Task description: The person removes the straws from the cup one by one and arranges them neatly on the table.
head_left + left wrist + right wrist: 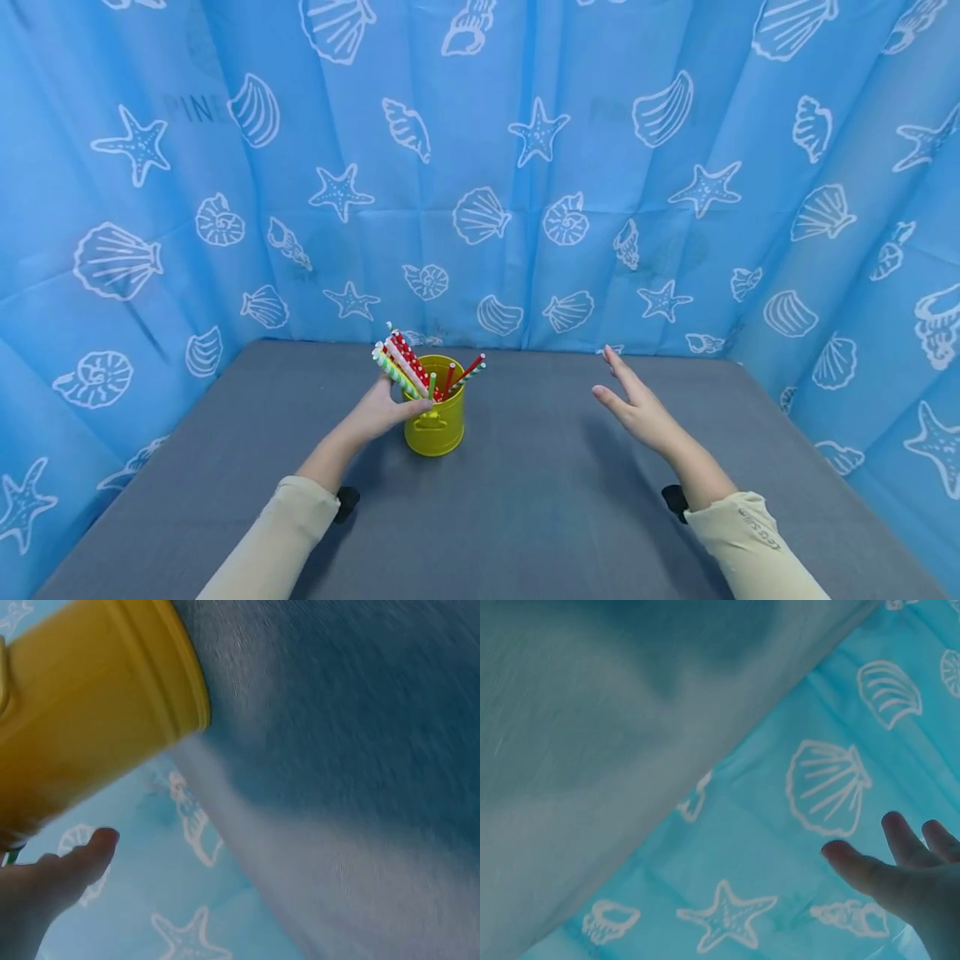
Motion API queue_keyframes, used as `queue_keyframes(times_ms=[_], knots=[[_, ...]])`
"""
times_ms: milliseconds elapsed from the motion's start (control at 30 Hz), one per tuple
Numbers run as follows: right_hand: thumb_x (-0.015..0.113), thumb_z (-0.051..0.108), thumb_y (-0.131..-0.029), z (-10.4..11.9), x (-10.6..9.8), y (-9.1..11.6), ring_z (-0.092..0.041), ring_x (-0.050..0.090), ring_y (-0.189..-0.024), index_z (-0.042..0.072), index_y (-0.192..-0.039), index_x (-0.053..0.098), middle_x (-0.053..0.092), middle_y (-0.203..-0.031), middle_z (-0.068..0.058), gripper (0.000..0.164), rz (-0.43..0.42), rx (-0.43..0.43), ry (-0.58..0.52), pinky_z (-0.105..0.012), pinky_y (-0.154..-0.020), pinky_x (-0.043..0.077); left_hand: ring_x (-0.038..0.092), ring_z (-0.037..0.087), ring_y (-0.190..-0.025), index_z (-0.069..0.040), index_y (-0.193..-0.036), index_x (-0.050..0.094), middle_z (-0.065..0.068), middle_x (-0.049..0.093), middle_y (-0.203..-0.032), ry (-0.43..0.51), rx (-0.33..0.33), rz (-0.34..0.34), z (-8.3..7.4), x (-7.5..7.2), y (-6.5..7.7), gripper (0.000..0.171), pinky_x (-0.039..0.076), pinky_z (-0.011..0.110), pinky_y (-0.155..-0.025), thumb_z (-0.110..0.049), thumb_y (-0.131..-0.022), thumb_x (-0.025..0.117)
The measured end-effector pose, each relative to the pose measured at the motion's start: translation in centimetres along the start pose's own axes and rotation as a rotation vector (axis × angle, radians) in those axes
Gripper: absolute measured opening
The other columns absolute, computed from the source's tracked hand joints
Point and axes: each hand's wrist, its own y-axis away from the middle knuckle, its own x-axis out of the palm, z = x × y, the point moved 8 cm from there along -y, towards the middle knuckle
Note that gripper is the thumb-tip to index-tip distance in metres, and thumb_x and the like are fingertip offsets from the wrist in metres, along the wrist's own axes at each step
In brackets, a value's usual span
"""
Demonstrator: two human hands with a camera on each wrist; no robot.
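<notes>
A yellow bucket (435,433) stands on the grey table, left of centre. Paper straws (411,367) lean out over its left rim in a bundle, red with white dots, pale, and green-striped. Around that bundle, at the rim, is my left hand (378,410), its thumb stretched across the front and its other fingers mostly hidden behind the straws. The left wrist view shows one digit straight, apart from the bucket wall (97,697). Off to the right, my right hand (641,408) hovers above the table with its fingers spread, holding nothing; several fingertips (840,851) show in the right wrist view.
Other straws (468,371), red and green-striped, lean against the right side inside the bucket. A blue curtain (525,267) with white shell and starfish prints hangs behind and beside the grey table (525,517). Each wrist carries a black device, and both sleeves are pale.
</notes>
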Motion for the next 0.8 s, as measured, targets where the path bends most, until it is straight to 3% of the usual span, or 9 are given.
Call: queue_keyframes(times_ms=[233,500,800], knots=[[0.049,0.023,-0.103,1.2,2.4,-0.9,-0.048,0.026,-0.137,0.004,-0.155,0.010,0.022,-0.155,-0.026,0.068,0.018,-0.010,-0.093,-0.068,-0.101,0.030,0.044,0.033,-0.124,-0.003,-0.149,0.019,0.022,0.042,-0.139,0.037,-0.016,-0.027,0.3,0.7,-1.3,0.088,0.037,0.051,-0.105,-0.035,-0.087,0.073],[0.049,0.023,-0.103,2.6,5.5,-2.5,-0.046,0.033,-0.135,0.002,-0.155,0.011,0.028,-0.153,-0.026,0.068,0.085,-0.051,-0.195,-0.062,-0.102,0.035,0.047,0.033,-0.122,-0.003,-0.147,0.025,0.019,0.044,-0.137,0.069,0.017,-0.033,0.3,1.2,-2.0,0.083,0.039,0.050,-0.104,-0.030,-0.086,0.075],[0.051,0.021,-0.102,4.0,8.0,-4.0,-0.042,0.039,-0.133,0.003,-0.155,0.016,0.035,-0.151,-0.021,0.066,0.153,-0.081,-0.313,-0.057,-0.103,0.037,0.050,0.031,-0.119,-0.003,-0.142,0.036,0.017,0.049,-0.134,0.061,-0.007,-0.037,0.8,1.4,-1.9,0.075,0.042,0.049,-0.102,-0.032,-0.086,0.076]])
